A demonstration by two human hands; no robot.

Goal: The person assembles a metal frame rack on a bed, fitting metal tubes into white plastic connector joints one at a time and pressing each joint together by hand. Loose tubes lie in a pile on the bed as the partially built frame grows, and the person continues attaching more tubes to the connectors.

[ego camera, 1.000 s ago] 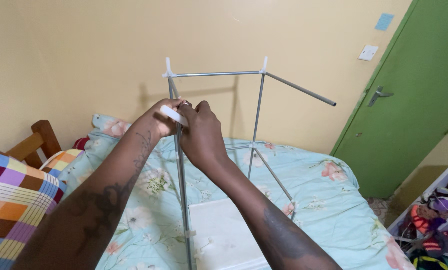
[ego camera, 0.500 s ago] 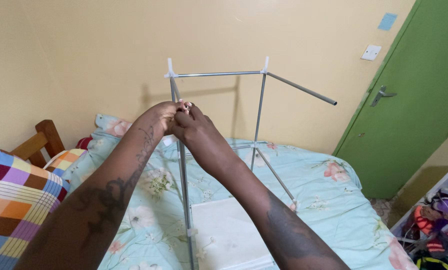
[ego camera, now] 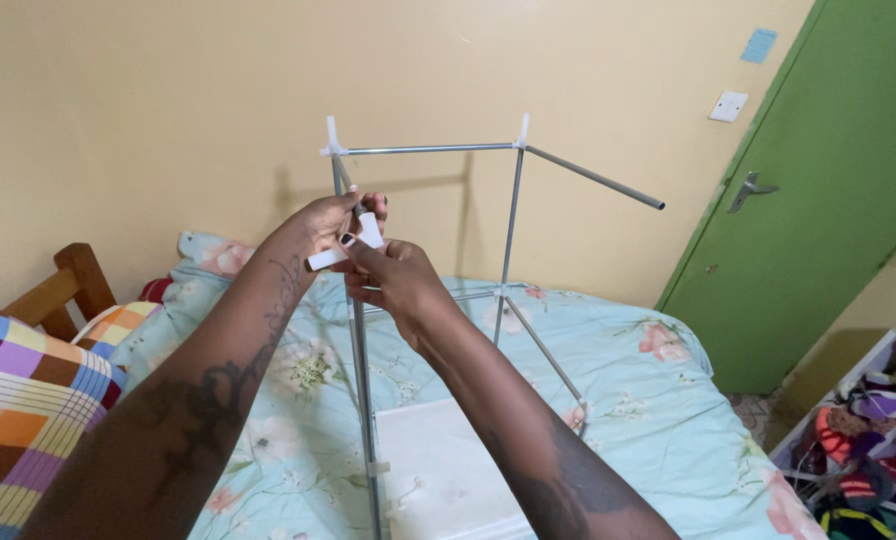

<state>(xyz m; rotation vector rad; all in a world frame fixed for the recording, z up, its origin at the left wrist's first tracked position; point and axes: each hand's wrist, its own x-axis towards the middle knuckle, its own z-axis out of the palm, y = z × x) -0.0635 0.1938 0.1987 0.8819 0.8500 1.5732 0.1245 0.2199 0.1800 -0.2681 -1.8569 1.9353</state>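
Note:
A frame of thin grey metal rods [ego camera: 510,215] with white plastic corner joints stands on the bed. One rod sticks out free to the right, its end open [ego camera: 656,204]. Both my hands meet in front of the near upright rod [ego camera: 361,380]. My left hand [ego camera: 320,222] and my right hand [ego camera: 396,280] together pinch a small white plastic connector [ego camera: 353,246] with stubby arms, just beside that rod.
The bed has a light blue flowered sheet [ego camera: 628,400]. A flat white panel [ego camera: 438,480] lies on it under the frame. A checked colourful blanket [ego camera: 18,410] and a wooden headboard [ego camera: 63,285] are at left. At right stand a green door [ego camera: 828,190] and a rack of clothes [ego camera: 868,440].
My hands have come down and slightly toward me. The white connector, hidden in my fingers half a second ago, now shows clearly between them.

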